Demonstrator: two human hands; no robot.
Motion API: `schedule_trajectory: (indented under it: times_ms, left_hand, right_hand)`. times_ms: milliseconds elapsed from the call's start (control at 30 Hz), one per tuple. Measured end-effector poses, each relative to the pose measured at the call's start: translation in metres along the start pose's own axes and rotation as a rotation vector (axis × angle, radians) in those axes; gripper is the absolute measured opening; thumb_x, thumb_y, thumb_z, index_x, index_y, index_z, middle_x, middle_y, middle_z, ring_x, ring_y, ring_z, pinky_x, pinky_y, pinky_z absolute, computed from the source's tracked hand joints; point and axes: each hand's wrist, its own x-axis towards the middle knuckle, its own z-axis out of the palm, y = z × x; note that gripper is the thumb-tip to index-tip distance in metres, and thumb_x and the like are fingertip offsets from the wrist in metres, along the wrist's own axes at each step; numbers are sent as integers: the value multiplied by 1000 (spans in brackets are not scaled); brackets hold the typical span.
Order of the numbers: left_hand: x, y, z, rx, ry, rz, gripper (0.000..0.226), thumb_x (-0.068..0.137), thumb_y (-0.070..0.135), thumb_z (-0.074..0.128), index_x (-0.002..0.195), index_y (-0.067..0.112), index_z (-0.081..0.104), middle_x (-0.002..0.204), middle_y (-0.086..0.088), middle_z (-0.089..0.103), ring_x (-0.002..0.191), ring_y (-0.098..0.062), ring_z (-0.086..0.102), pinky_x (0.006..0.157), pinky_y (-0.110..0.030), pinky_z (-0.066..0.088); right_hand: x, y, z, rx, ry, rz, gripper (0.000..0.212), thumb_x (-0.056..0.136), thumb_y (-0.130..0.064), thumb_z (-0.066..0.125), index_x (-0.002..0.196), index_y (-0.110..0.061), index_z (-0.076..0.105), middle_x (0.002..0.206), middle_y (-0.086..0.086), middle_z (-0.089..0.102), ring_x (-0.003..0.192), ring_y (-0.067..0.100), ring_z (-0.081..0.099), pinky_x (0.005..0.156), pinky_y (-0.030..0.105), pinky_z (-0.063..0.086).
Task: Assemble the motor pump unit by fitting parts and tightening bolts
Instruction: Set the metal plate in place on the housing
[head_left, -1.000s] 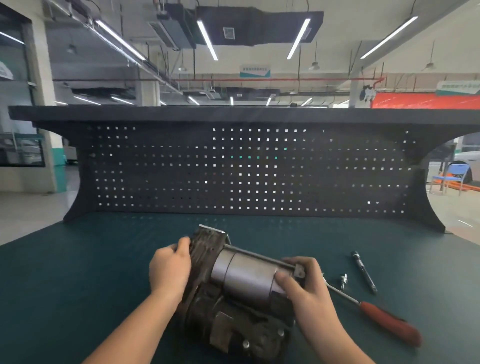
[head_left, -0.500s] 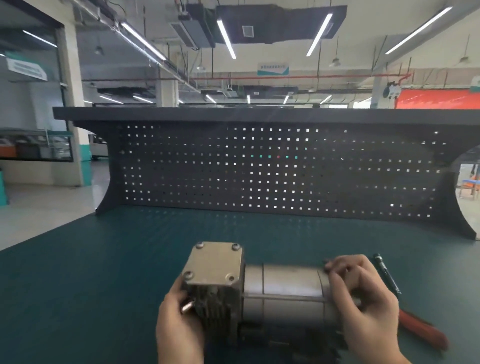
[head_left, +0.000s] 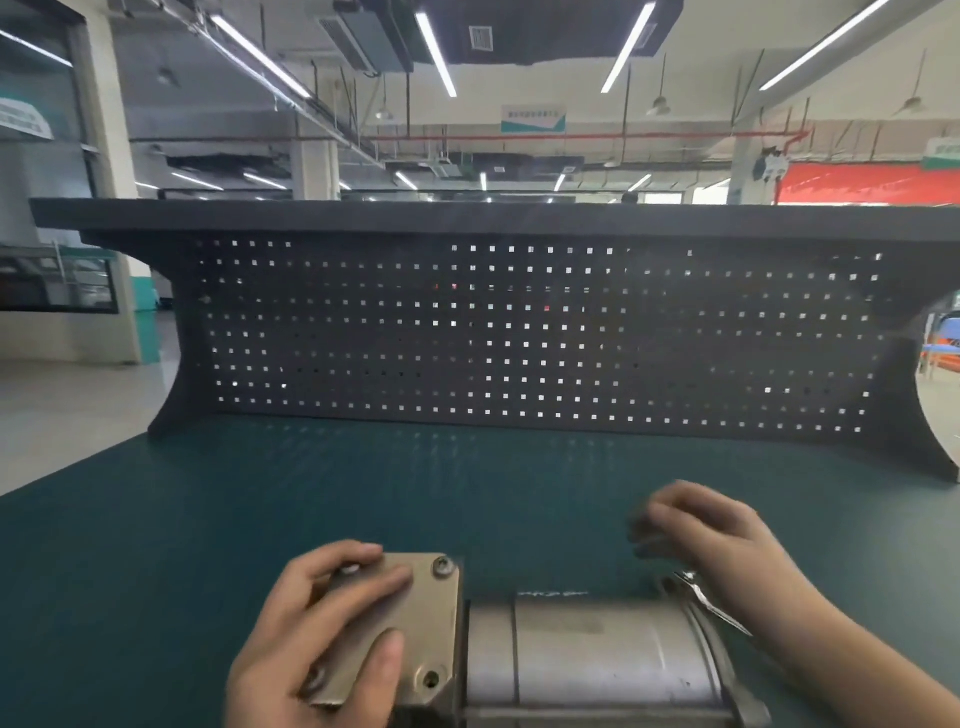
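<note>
Pump head plate (head_left: 410, 631) is clamped by the left hand (head_left: 317, 631); right hand (head_left: 711, 540), blurred at 2 o'clock, grip state indeterminate. Housing should be steadied during tool retrieval.

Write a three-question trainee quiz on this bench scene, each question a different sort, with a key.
1. True or false: the left hand grips the square tan metal end plate of the motor pump unit.
2. Multiple choice: the silver cylindrical motor housing lies
A. upright on its end
B. on its side on the dark green bench mat
C. hung on the black perforated back panel
3. Fill in: the right hand is blurred above the mat beyond the housing and holds ____.

Key: 1 true; 2 B; 3 nothing visible.
</note>
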Motion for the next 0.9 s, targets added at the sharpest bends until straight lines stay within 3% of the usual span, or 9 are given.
schedule_trajectory:
  times_ms: [100, 167, 267, 367, 500, 567, 667, 800, 900]
  left_hand:
    - [10, -9, -9, -26, -82, -38, 55, 92, 65, 41, 85, 24, 77, 101, 2, 68, 100, 5, 59, 90, -3, 39]
    - [20, -13, -14, -106, -124, -160, 56, 79, 77, 49, 73, 31, 80, 91, 15, 69, 97, 17, 56, 87, -1, 39]
    - [15, -12, -14, -19, -197, -115, 48, 96, 66, 25, 115, 49, 65, 115, 28, 57, 115, 23, 44, 97, -1, 33]
    - [7, -11, -17, -35, -187, -122, 35, 101, 56, 24, 122, 62, 52, 125, 35, 51, 117, 21, 44, 100, -2, 31]
    - [2, -25, -15, 39, -203, -289, 30, 70, 12, 65, 58, 37, 75, 60, 31, 64, 62, 21, 59, 64, 3, 44]
    - [9, -20, -14, 160, -268, -161, 29, 77, 21, 63, 56, 37, 74, 71, 29, 68, 72, 18, 62, 70, 1, 45]
    - [6, -11, -12, 133, -125, -32, 49, 101, 51, 31, 85, 33, 74, 115, 18, 62, 110, 1, 58, 95, -12, 42]
    - [5, -11, -2, 124, -30, 53, 57, 102, 49, 27, 95, 17, 73, 114, -3, 66, 110, -6, 59, 94, -12, 41]
    - [6, -12, 16, -1, 106, -5, 59, 101, 51, 30, 87, 16, 75, 108, 1, 69, 105, -8, 62, 92, -13, 42]
  right_hand:
    - [34, 36, 9, -516, -315, 62, 17, 93, -10, 61, 93, -25, 68, 103, -7, 67, 93, -6, 60, 84, 8, 40]
    - [48, 65, 19, -732, -457, 71, 24, 98, -24, 55, 120, -31, 58, 127, -13, 54, 117, -5, 48, 95, 2, 26]
    - [58, 83, 40, -803, -569, 46, 42, 100, -35, 48, 141, -33, 41, 147, -11, 38, 135, 2, 31, 96, -5, 9]
    - [70, 83, 77, -834, -711, -101, 46, 100, -32, 49, 145, -35, 38, 153, -6, 32, 141, 7, 25, 98, -4, 5]
    - [85, 85, 132, -872, -939, -276, 45, 101, -15, 47, 145, -20, 43, 157, 5, 29, 144, 18, 27, 115, 16, 14]
    - [85, 90, 142, -891, -1013, -364, 39, 100, -11, 47, 139, -9, 50, 151, 11, 39, 139, 24, 36, 115, 27, 24]
    - [88, 100, 133, -865, -1006, -488, 28, 98, -4, 48, 121, 1, 63, 130, 16, 59, 120, 29, 52, 102, 28, 34]
    - [91, 105, 116, -891, -891, -477, 22, 96, -7, 53, 108, -2, 70, 112, 12, 68, 106, 27, 56, 94, 27, 39]
    - [98, 79, 96, -753, -597, -200, 18, 95, -12, 59, 107, -3, 69, 108, 12, 70, 99, 20, 63, 85, 13, 40]
